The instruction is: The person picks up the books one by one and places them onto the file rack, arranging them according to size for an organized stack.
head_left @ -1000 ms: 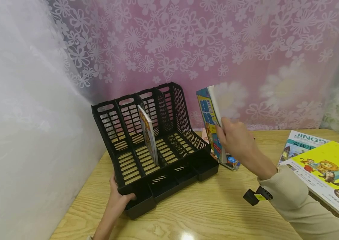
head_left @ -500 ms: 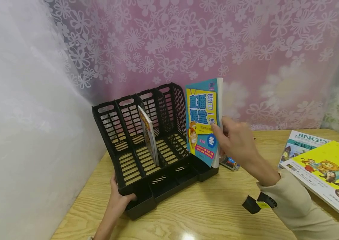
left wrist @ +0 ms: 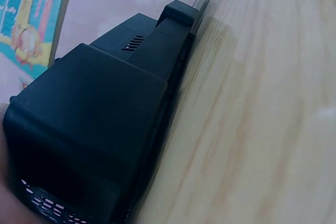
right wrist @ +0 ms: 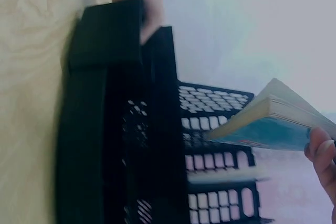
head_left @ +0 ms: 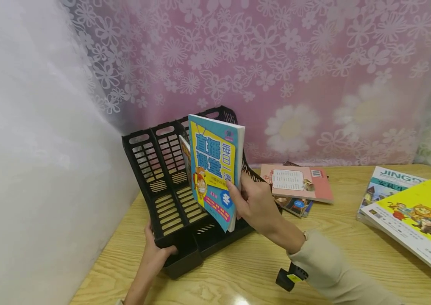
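Head view: we look down on a pale wood-grain worktop [head_left: 314, 250], where a person's two bare hands are at a black slotted rack [head_left: 180, 238]. The right hand [head_left: 255, 205], its thumb on the cover and fingers behind, grips a blue-and-yellow book [head_left: 209, 169] by the right edge. We see that book raised upright and slightly tilted in front of the rack's compartments; whether its lower corner touches the rack, we cannot tell. Just behind it, partly hidden, a thin book [head_left: 186, 156] stands inside the rack. The left hand [head_left: 156, 254] grasps the rack's near left corner, thumb hooked over the front tray. From the right wrist camera, we find the book pinched at one edge, its pages facing us. Beyond the rack's right side, a pink book [head_left: 322, 184] lies over a darker book [head_left: 293, 205]. At far right, a yellow-and-white book [head_left: 413, 220] overlaps a book lettered "JING" [head_left: 390, 178]. A beige sleeve [head_left: 333, 267] covers the right forearm, and a pink flowered curtain [head_left: 276, 46] hangs behind.
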A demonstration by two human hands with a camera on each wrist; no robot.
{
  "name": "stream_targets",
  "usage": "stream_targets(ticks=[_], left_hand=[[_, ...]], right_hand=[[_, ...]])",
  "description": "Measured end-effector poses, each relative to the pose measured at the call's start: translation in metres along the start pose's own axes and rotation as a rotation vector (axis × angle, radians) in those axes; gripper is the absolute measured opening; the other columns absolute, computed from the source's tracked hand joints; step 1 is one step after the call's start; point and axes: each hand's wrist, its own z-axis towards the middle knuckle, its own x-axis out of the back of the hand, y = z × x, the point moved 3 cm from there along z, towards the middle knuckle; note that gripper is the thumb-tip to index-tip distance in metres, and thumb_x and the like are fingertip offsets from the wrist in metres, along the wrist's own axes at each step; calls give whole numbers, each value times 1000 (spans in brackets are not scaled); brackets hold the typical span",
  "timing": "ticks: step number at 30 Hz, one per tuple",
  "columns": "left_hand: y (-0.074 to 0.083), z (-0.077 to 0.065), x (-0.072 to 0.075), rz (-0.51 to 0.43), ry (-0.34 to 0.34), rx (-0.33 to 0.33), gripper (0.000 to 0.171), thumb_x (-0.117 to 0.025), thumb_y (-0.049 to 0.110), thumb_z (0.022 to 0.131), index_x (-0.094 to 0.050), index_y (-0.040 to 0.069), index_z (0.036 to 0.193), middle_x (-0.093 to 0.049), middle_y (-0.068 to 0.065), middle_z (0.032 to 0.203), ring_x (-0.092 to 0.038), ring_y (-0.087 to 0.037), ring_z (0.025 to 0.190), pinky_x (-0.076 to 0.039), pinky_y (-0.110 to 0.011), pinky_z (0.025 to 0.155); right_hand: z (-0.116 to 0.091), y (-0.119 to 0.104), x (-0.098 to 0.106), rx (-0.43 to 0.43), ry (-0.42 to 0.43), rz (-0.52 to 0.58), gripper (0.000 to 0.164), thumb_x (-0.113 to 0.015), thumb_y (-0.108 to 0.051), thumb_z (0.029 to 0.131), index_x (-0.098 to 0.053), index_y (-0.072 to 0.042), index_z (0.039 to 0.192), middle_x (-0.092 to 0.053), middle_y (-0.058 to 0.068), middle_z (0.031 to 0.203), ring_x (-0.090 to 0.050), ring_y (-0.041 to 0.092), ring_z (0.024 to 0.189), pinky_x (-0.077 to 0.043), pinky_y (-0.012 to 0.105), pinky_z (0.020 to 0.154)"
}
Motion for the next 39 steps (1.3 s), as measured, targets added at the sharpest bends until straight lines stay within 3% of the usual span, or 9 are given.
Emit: stream_targets(ticks=[7, 11, 14, 21, 25, 28, 31, 36, 39], left_hand=[[1, 1, -6, 2, -2, -8, 117, -66, -6, 63, 11, 4, 151, -20, -28, 148, -39, -42, 123, -27, -54, 103], [-1, 2, -9, 6, -6, -2, 118, -66, -5, 62, 11, 5, 151, -19, -27, 148, -38, -41, 124, -27, -54, 102], [1, 3, -7, -2, -2, -9, 118, -66, -6, 62, 10, 6, 151, -20, -27, 148, -37, -42, 125, -27, -54, 102], [6, 2, 1, -3, 17, -23, 118, -67, -7, 62, 9, 6, 151, -22, -26, 148, -40, -40, 123, -29, -52, 100], [4, 1, 2, 13, 19, -21, 118, -67, -6, 62, 8, 6, 151, -22, -26, 147, -41, -40, 122, -28, -52, 101], [3, 0, 1, 12, 23, -34, 117, -67, -7, 61, 5, 5, 151, -23, -27, 147, -39, -42, 122, -26, -53, 102], [1, 1, -1, 3, 26, -35, 116, -67, -7, 60, 4, 5, 151, -22, -27, 147, -37, -43, 124, -25, -54, 103], [-1, 1, -2, -10, 29, -33, 117, -66, -8, 60, 5, 5, 151, -21, -27, 148, -36, -44, 126, -24, -55, 103], [0, 0, -3, -16, 30, -37, 118, -66, -8, 59, 5, 6, 152, -21, -27, 147, -36, -44, 125, -24, -54, 103]], right_hand=[[-3, 7, -34, 43, -9, -35, 24, -58, 1, 92, -55, 8, 115, -68, 10, 72, -50, -1, 44, -36, 13, 37], [1, 17, -45, 78, -3, -90, 26, -60, 2, 91, -54, 9, 115, -70, 20, 91, -68, 15, 62, -46, 15, 47], [10, 25, -52, 101, 11, -139, 29, -61, 3, 90, -52, 11, 116, -68, 26, 103, -71, 27, 78, -54, 25, 55], [31, 43, -72, 136, 20, -265, 21, -59, 1, 91, -53, 10, 109, -70, 23, 89, -70, 22, 64, -50, 23, 48], [36, 54, -80, 112, 11, -310, 8, -57, 0, 92, -51, 5, 95, -64, 15, 67, -58, 13, 44, -38, 17, 38], [40, 60, -84, 39, -17, -348, 12, -58, -1, 92, -48, -1, 85, -57, 9, 57, -43, 6, 35, -27, 16, 34], [45, 64, -86, -102, -70, -370, 10, -57, -6, 94, -53, -1, 86, -58, 8, 57, -38, 3, 33, -26, 16, 33], [50, 66, -90, -386, -158, -239, 17, -53, -10, 96, -63, 2, 102, -61, 10, 62, -44, 6, 34, -34, 21, 34], [49, 68, -95, -492, -179, -123, 23, -50, -10, 97, -63, 3, 112, -63, 10, 68, -53, 7, 39, -43, 23, 38]])
